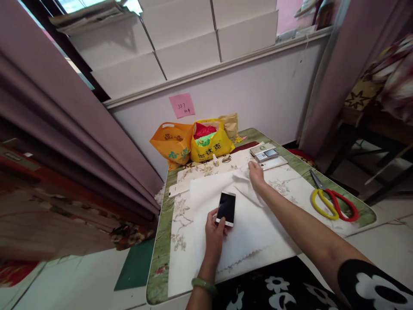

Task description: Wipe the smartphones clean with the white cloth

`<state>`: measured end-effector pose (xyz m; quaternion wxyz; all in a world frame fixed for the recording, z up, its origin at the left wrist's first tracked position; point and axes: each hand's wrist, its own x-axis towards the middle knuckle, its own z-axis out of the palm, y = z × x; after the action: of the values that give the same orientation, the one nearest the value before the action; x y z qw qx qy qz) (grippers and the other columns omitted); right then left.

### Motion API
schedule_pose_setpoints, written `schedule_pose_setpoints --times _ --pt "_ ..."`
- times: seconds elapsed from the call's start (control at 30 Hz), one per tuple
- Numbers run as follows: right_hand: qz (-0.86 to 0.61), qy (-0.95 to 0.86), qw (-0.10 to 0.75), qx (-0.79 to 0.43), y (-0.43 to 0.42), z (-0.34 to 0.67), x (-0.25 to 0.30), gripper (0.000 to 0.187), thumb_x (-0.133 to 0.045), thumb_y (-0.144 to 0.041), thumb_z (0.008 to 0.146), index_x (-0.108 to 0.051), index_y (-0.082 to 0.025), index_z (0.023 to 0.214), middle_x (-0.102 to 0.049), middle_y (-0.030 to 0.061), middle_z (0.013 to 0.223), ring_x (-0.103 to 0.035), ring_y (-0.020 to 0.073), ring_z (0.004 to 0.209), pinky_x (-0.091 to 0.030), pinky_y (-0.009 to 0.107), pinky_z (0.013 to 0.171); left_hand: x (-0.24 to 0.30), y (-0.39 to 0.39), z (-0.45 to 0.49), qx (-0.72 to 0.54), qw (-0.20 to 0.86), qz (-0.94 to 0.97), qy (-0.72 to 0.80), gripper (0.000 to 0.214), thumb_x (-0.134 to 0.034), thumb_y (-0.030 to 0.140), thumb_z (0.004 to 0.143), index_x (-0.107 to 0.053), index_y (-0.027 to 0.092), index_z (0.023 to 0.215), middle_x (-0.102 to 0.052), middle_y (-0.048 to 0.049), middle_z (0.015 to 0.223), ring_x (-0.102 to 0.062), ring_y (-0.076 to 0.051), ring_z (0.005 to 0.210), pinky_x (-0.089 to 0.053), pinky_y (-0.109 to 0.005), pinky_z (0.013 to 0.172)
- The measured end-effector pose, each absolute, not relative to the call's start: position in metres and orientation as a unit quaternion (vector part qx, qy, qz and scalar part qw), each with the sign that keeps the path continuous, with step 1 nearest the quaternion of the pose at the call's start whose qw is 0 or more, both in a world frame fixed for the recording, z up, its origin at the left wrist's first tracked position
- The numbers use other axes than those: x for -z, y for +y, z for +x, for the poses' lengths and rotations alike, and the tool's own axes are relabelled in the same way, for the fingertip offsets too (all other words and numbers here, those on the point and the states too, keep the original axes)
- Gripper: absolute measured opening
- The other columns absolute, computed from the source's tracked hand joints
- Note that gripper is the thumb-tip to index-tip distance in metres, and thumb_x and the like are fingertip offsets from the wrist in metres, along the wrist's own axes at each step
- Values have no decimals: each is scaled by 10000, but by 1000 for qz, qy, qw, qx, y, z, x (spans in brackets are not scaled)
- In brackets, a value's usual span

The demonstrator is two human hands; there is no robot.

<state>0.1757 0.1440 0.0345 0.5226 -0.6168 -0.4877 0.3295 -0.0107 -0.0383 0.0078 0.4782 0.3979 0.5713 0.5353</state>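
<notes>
My left hand [214, 230] is closed on the lower end of a smartphone [226, 206] with a dark screen and pale frame. Its thumb lies on the front. Beneath the phone spreads a thin white sheet [206, 191] with a jagged near edge; whether it is cloth or paper I cannot tell. Pinched in my right hand [256, 172] is the far right part of that sheet, lifted and creased. Close to the right hand lie a keypad phone [267, 154] on a box and a white phone [273, 163]. Another pale phone [179, 190] rests at the left.
Large scissors [334, 202] with red and yellow handles lie at the table's right side. An orange bag [172, 144], a yellow bag [211, 144] and a brown paper bag [229, 125] stand at the back. A small bottle [215, 160] is before them.
</notes>
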Motion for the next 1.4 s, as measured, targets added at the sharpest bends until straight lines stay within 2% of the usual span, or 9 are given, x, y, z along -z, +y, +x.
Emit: schedule_pose_setpoints --times 0.13,0.27,0.43,0.53,0.63,0.77,1.07,1.2,1.4 --pt "-577 -597 513 -217 106 194 -47 516 -399 -420 919 -477 -168 1362 -507 111 1395 -437 247 1294 -309 391 1083 -11 -25 -18 -493 509 390 588 494 -686 341 697 -552 139 1128 -579 49 567 -455 -76 392 -336 -193 400" --pt "-512 -791 318 -106 77 202 -31 476 -513 -409 893 -518 -250 1342 -416 75 1476 -333 276 1372 -215 440 1127 -11 -10 -22 -469 478 402 625 482 -693 285 661 -618 164 1121 -515 82 498 -428 -72 358 -301 -185 366" --pt "-632 -733 223 -118 105 212 -4 672 -567 -478 851 -392 -195 1435 -427 154 1448 -427 327 1279 -348 447 1009 -6 1 -25 -460 477 397 635 488 -675 352 713 -612 145 1151 -472 94 419 -392 -75 313 -267 -183 340" --pt "-650 -706 227 -166 131 221 -2 630 -604 -452 821 -460 -205 1383 -590 131 1247 -552 294 1108 -421 384 875 -2 4 -25 -462 478 395 634 507 -685 392 717 -596 121 1135 -472 93 402 -387 -75 305 -262 -177 328" --pt "-644 -700 236 -199 151 229 -7 313 -583 -406 827 -674 -258 1087 -653 69 1025 -603 237 916 -422 339 774 -3 9 -23 -464 486 373 640 507 -743 383 656 -594 129 1069 -492 91 431 -403 -74 307 -267 -173 320" --pt "-624 -701 265 -222 167 240 -16 246 -535 -409 842 -709 -241 802 -646 62 982 -574 220 929 -401 321 797 -20 18 -19 -457 484 351 659 387 -791 337 575 -598 154 857 -571 54 549 -416 -61 328 -283 -184 323" --pt "-589 -604 362 -397 181 245 -24 429 -490 -579 817 -645 -186 741 -562 -3 576 -507 155 558 -380 256 535 -32 9 10 -450 188 603 631 167 -627 239 799 -691 242 953 -686 -60 888 -633 -199 823 -493 -312 789" --pt "-564 -561 387 -466 145 217 -28 505 -425 -624 852 -640 -171 905 -580 -4 598 -479 137 484 -384 249 456 -11 -1 18 -442 142 622 630 168 -600 196 821 -678 226 967 -637 -57 839 -611 -186 797 -502 -294 744" --pt "-400 -701 425 -410 75 169 -33 207 -564 -393 882 -694 -236 923 -639 33 807 -596 157 706 -496 279 666 -1 0 13 -420 112 631 642 191 -540 194 869 -677 208 1002 -610 -68 856 -602 -184 818 -503 -291 751"
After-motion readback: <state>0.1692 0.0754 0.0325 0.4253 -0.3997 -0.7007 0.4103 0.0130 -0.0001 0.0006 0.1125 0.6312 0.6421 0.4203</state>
